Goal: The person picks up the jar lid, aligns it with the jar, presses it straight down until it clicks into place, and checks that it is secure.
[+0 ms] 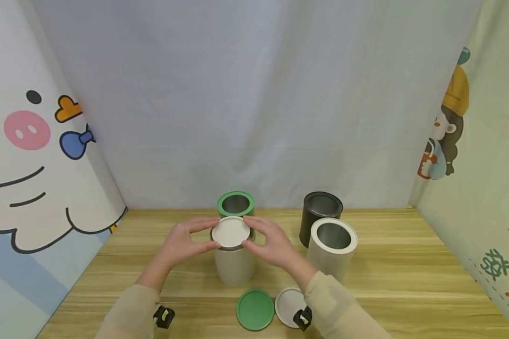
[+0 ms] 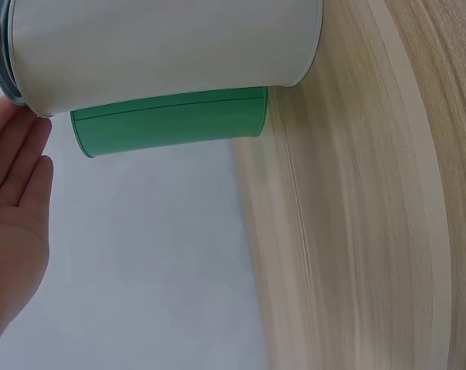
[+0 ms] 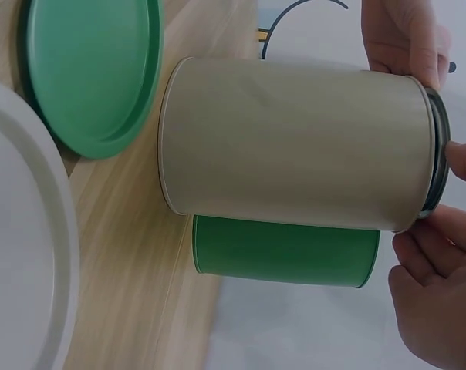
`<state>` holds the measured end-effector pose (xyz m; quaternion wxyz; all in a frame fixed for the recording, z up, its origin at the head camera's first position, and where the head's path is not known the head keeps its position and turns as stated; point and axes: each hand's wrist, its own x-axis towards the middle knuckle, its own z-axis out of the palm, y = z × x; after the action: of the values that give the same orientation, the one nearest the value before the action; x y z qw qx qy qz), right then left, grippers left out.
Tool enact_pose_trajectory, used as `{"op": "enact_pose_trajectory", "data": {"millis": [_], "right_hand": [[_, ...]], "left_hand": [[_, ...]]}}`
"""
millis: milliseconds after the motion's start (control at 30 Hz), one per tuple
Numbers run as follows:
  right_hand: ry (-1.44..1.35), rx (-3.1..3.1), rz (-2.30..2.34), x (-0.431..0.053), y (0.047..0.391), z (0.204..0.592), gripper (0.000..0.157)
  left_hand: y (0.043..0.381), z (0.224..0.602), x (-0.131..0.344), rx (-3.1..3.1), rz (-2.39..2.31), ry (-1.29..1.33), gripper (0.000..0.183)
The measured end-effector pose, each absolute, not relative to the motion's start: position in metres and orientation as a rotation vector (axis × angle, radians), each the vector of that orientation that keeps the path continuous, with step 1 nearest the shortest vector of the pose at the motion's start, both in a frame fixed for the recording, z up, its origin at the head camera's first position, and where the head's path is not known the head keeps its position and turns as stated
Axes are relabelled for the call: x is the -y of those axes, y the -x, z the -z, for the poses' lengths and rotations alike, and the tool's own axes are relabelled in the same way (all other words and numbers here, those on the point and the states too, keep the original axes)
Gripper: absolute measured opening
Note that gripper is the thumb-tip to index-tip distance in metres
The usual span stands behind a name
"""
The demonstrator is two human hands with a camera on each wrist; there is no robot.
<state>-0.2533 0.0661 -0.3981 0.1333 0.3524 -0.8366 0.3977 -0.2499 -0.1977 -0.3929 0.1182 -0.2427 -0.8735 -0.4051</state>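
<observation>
On a woodgrain table (image 1: 203,301), cans (image 1: 235,268); curtain (image 1: 254,103) behind.

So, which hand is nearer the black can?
Right. The right hand is left of the black can, at the right edge of the held lid; the left hand is farther away, at the lid's left edge.

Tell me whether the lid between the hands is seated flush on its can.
Not flush: in the right wrist view, the lid shows a dark edge standing out beyond the rim of the can.
</observation>
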Motion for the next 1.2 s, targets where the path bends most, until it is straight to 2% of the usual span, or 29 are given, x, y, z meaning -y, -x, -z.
{"op": "enact_pose_trajectory", "data": {"millis": [1200], "right_hand": [[-1.019, 2.52, -1.088, -0.0657, 0.256, 0.3996, 0.05]], "left_hand": [[0.2561, 0.3951, 0.1996, 2.623, 1.105, 0.766, 0.056]]}}
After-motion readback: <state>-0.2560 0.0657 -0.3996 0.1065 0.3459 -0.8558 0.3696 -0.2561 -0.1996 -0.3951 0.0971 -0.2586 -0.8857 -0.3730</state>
